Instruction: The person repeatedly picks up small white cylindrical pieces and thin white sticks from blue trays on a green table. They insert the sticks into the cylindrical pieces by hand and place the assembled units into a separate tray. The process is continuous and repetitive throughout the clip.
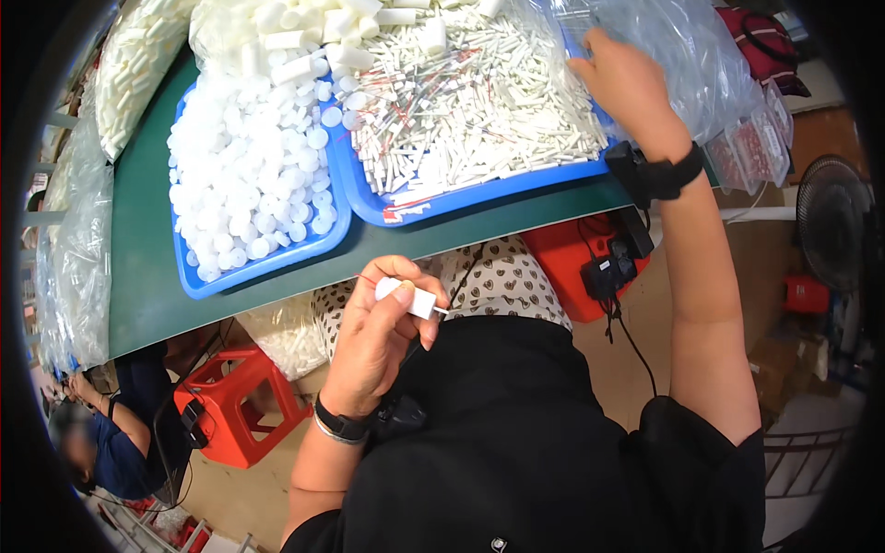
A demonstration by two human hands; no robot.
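Note:
My left hand (373, 336) is closed around a short white plastic cylinder (417, 300), held above my lap at the table's near edge. A thin pale pin sticks out of the cylinder's right end, and a bit of red wire shows by my fingers. My right hand (631, 88) is over the far right edge of a blue tray (479, 195) of small white sticks (516, 111), beside clear plastic bags (682, 55). Its fingers are curled together; what they hold, if anything, I cannot make out.
Left of that tray stands another blue tray (267, 270) of translucent white caps (249, 175). Larger white cylinders (295, 39) lie behind both. A bag of white pieces (143, 69) sits at the far left. Below are red stools (244, 405); another person (124, 442) sits lower left.

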